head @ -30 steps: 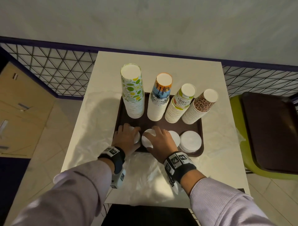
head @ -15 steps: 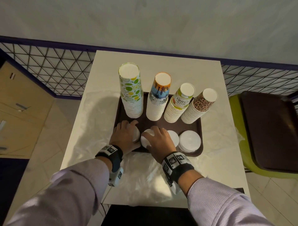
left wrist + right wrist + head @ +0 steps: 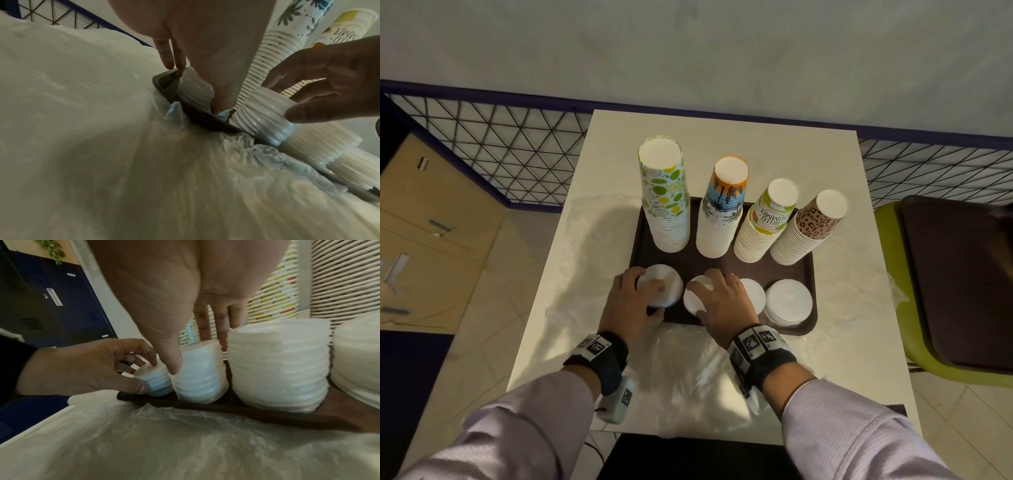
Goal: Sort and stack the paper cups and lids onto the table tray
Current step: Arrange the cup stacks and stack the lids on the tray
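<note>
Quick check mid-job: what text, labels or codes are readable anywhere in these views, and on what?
"HELLO SUMMER": upside down on the third cup stack in the head view; only partly visible in the left wrist view.
Wristband markers: square black-and-white code patterns, no readable words.
Other cup stacks and the lid stacks: no text visible.

Head view looks steeply down from above; both wrist views sit low (near side), sharing the tray front.

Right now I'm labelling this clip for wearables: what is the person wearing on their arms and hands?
Both hands are bare. The left hand and right hand each have a black wrist strap carrying white square tags with black-and-white code markings. A small white device with another code tag hangs under the left wrist. The sleeves are pale lilac, finely textured.
</note>
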`<state>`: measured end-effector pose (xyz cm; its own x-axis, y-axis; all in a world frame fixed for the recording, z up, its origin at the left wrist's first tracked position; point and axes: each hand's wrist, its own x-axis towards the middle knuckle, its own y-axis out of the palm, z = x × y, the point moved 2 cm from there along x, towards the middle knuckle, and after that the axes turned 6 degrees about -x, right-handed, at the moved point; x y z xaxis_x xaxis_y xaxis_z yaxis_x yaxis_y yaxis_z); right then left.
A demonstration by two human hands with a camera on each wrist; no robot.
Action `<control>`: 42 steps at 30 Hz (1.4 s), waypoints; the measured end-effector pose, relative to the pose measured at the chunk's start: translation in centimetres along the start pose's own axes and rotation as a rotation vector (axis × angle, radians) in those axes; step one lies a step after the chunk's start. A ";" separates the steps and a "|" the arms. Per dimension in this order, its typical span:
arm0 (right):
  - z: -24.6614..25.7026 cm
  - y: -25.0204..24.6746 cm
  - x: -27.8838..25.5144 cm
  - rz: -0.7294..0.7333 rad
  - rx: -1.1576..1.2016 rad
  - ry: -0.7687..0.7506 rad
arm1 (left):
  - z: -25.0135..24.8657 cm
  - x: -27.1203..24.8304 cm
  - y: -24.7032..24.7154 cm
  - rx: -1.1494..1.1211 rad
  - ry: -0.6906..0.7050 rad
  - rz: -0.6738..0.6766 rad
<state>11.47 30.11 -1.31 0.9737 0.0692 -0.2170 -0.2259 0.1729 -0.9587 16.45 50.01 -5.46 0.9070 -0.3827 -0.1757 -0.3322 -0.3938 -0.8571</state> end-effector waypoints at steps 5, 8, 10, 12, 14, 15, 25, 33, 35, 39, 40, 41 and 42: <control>0.1 0.1 0.0 -0.021 -0.010 -0.003 | 0.1 0.9 0.1 -0.035 -0.009 0.000; 0.2 0.1 0.1 -0.028 -0.018 -0.012 | 0.0 1.6 -0.1 -0.034 -0.006 -0.015; 0.2 0.1 0.1 -0.030 -0.022 -0.011 | -0.2 1.9 -0.3 -0.033 -0.009 -0.012; 0.1 0.2 0.1 -0.030 -0.024 -0.012 | -0.4 2.1 -0.6 -0.030 -0.022 -0.003; 0.1 0.3 0.1 -0.029 -0.026 -0.013 | -0.8 2.2 -1.0 -0.018 -0.019 0.001; 0.1 0.3 0.1 -0.030 -0.023 -0.014 | -0.9 2.1 -1.2 -0.009 -0.016 -0.004; -1.8 -2.9 -2.2 -0.338 0.251 0.059 | -4.5 -2.0 -1.4 -0.389 -0.088 -0.068; -4.4 -3.7 -0.4 -0.098 0.057 0.103 | -6.1 -0.7 2.9 -0.447 -0.262 0.091; -3.7 -3.7 1.2 0.065 -0.033 0.039 | -6.4 -0.4 3.4 -0.442 -0.293 0.109; -2.8 -3.7 3.5 0.257 -0.024 -0.023 | -6.5 0.1 3.9 -0.422 -0.394 0.164; -2.7 -3.7 3.8 0.303 -0.024 -0.027 | -6.7 0.1 3.7 -0.437 -0.419 0.169; -2.7 -3.8 4.1 0.342 -0.025 -0.022 | -7.0 0.1 3.6 -0.452 -0.438 0.167; -2.7 -3.8 4.4 0.373 -0.022 -0.011 | -7.3 0.2 3.3 -0.471 -0.459 0.164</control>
<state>16.70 27.11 0.83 0.8241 0.1344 -0.5503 -0.5644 0.1128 -0.8177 13.63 42.54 -4.83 0.8186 -0.1162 -0.5625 -0.4581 -0.7227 -0.5175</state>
